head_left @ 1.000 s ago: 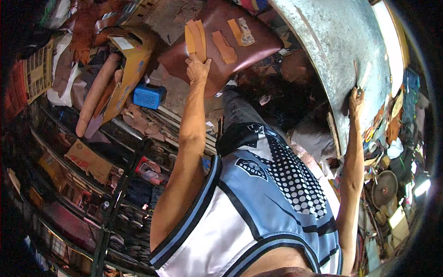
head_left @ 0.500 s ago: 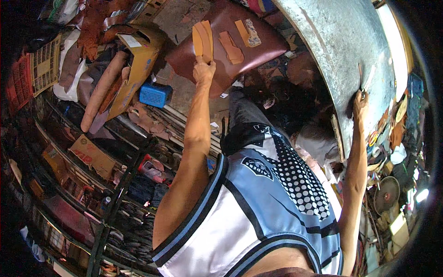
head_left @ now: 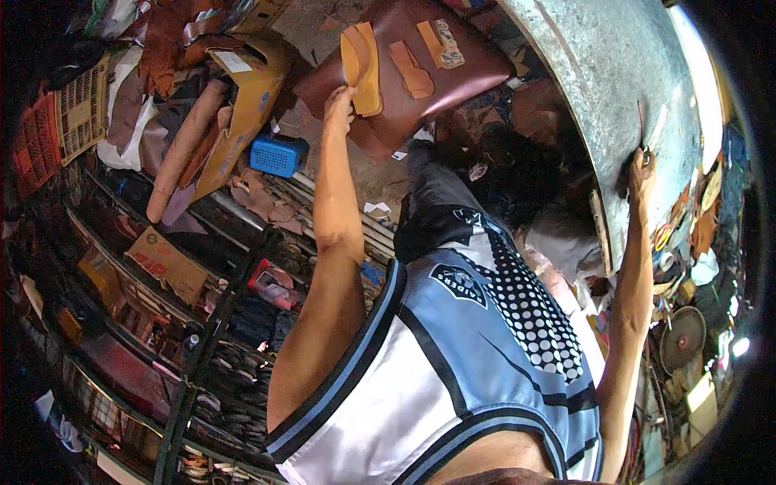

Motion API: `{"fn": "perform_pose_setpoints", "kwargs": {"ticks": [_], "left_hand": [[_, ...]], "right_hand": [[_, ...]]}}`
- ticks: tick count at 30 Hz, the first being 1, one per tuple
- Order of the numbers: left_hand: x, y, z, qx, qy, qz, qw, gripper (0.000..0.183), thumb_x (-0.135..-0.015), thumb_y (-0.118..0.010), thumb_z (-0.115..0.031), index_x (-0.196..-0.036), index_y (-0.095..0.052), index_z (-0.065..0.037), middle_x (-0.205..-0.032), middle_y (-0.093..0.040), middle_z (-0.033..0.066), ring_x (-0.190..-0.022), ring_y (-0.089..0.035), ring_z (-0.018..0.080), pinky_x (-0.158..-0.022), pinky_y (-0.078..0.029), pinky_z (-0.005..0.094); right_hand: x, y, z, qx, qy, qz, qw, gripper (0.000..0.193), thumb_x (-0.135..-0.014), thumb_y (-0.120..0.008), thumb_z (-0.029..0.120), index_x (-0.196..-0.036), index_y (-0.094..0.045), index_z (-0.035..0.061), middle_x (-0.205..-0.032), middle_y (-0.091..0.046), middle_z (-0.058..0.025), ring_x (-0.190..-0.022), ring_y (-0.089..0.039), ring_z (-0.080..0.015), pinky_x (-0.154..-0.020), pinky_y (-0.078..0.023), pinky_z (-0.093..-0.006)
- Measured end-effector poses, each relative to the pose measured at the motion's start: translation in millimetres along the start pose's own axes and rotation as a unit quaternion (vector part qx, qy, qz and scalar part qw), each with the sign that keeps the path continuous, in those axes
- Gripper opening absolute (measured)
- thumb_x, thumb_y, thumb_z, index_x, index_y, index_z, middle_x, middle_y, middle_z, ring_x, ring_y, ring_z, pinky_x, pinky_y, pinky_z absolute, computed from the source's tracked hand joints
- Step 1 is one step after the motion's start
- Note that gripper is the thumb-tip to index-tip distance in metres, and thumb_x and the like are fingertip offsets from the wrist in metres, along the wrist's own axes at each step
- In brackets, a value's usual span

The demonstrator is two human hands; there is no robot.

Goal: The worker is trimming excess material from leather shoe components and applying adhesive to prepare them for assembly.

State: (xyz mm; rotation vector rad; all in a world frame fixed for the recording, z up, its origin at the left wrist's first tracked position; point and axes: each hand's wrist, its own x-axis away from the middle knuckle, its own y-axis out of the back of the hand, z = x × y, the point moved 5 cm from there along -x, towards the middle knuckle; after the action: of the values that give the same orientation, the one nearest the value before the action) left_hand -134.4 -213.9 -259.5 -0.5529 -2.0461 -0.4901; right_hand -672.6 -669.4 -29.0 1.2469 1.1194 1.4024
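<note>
My left hand (head_left: 339,105) is at the left edge of a long tan pattern piece (head_left: 369,89), its fingers curled against that edge. A narrower brown-orange strip (head_left: 356,50) overlaps the tan piece. Both are over a brown leather sheet (head_left: 323,81). Farther right on the leather are a brown-orange cut piece (head_left: 411,71) and a tan strip (head_left: 430,42) with a marked pale piece (head_left: 450,44) beside it. At the right, my right hand (head_left: 643,174) is closed around a slim tool (head_left: 658,127) with a pale blade, over a grey metal surface (head_left: 598,89).
A blue perforated basket (head_left: 277,156) stands left of my left forearm. Beyond it are an open cardboard box (head_left: 242,129) and a brown roll (head_left: 187,149). Crowded shelves (head_left: 174,388) line the lower left. Past the metal surface lie orange-handled scissors (head_left: 664,236) and a round disc (head_left: 683,339).
My left hand has shifted from the near end of the tan piece to its left edge, and that near end now shows. My right hand still grips the slim tool.
</note>
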Motion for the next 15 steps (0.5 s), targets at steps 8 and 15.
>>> {"fn": "perform_pose_setpoints", "kwargs": {"ticks": [8, 15], "left_hand": [[5.9, -1.3, -10.6, -0.009, -0.096, -0.043, 0.994, 0.041, -0.092, -0.062, -0.029, -0.128, -0.063, -0.01, -0.119, -0.066, 0.018, -0.107, -0.063, 0.0346, -0.091, -0.049, 0.0408], [62.8, -64.7, -14.9, -0.322, -0.457, -0.21, 0.802, 0.031, -0.088, -0.065, -0.034, -0.105, -0.075, -0.009, -0.112, -0.066, 0.02, -0.106, -0.061, 0.0368, -0.091, -0.047, 0.0464]], "right_hand": [[-6.1, -1.5, -12.6, -0.009, 0.007, 0.001, 1.0, 0.068, -0.092, -0.05, 0.054, -0.137, -0.049, 0.0032, -0.109, -0.066, -0.0276, -0.105, -0.064, -0.043, -0.09, -0.048, -0.0452], [-9.8, -5.4, -9.6, 0.002, 0.023, -0.009, 1.0, 0.063, -0.093, -0.05, 0.052, -0.135, -0.051, 0.0043, -0.108, -0.066, -0.027, -0.101, -0.064, -0.0428, -0.088, -0.048, -0.0457]]}}
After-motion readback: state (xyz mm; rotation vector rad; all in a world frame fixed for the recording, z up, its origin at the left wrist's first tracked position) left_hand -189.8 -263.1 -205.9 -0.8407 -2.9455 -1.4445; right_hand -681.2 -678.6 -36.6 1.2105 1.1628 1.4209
